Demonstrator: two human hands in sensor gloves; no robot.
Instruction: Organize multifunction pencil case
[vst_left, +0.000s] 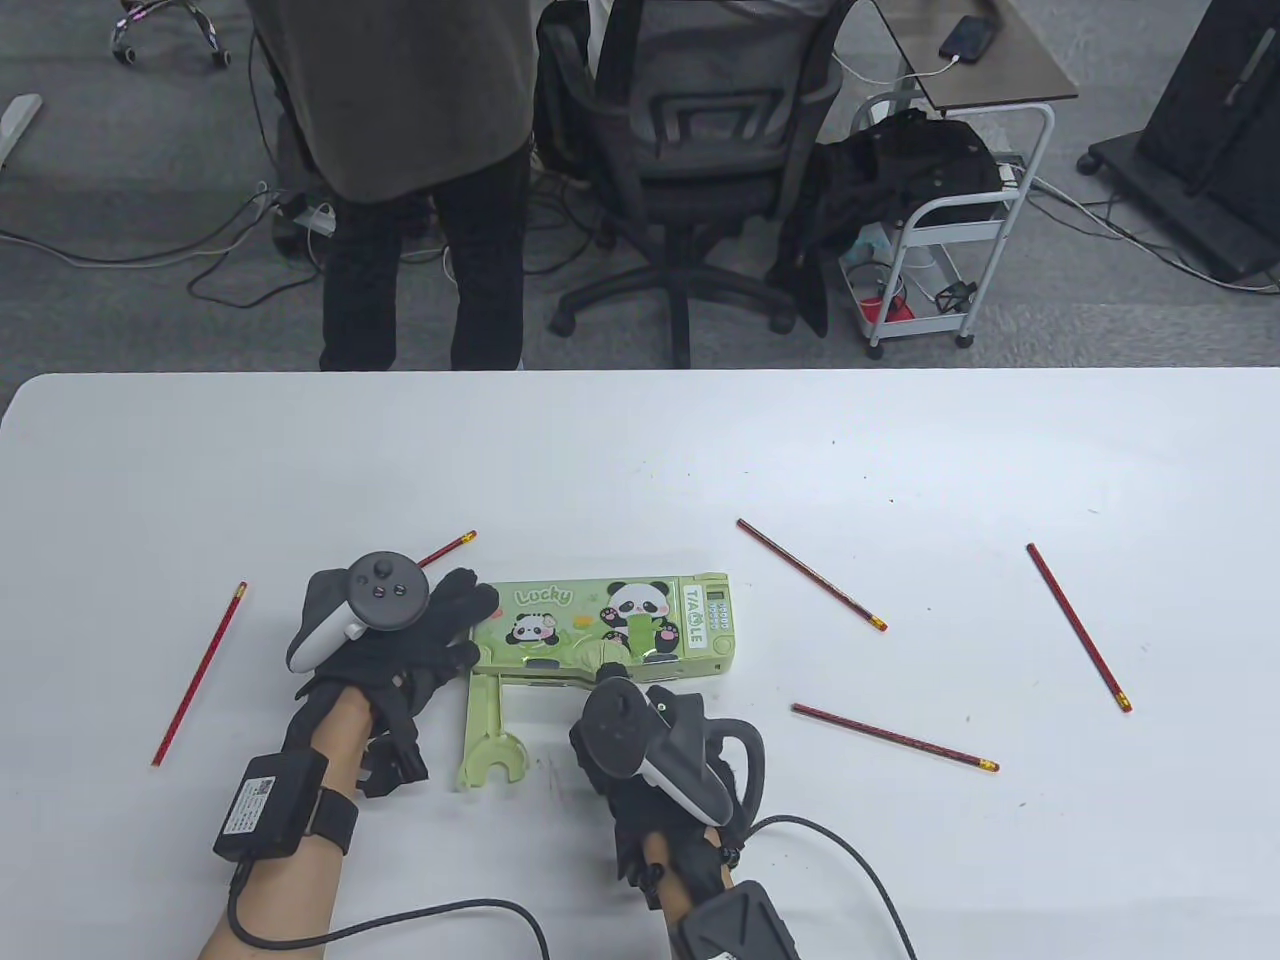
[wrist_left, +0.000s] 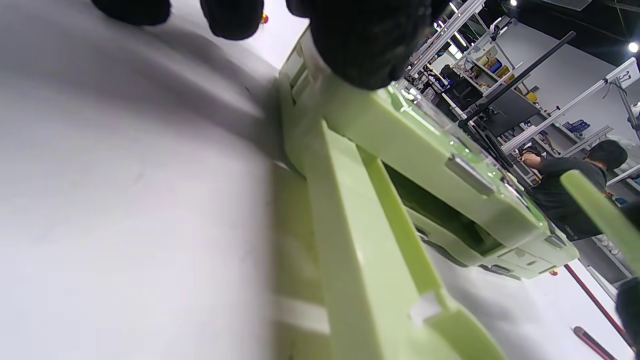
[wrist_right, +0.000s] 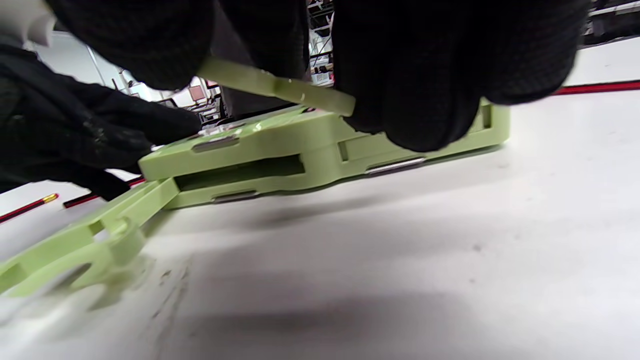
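- My right hand (vst_left: 640, 740) sits under its tracker in the table view, so the fingers are hidden there; the right wrist view shows gloved fingertips (wrist_right: 410, 100) pinching a thin pale-green plastic flap (wrist_right: 280, 87) raised above the case's near edge.
- The flat green plastic pencil case with panda print (vst_left: 610, 625) lies on the white table (vst_left: 640, 450) between my two hands, long axis left-right, keypad end pointing away from the left hand.
- A green fold-out arm with forked end (vst_left: 487, 740) sticks out from the case's left end toward me, lying flat between my wrists.
- Left hand (vst_left: 400, 640): fingers straight, resting on the case's left end, gripping nothing; the left wrist view shows one fingertip (wrist_left: 370, 45) on the top corner.
- One red pencil (vst_left: 446, 549) is half hidden behind the left hand.
- Other red pencils: one (vst_left: 198, 675) left of the left hand, three (vst_left: 810, 573) (vst_left: 893, 738) (vst_left: 1078, 627) right of the right hand, all apart from the case.
- Bare table lies beyond the case and to both sides.
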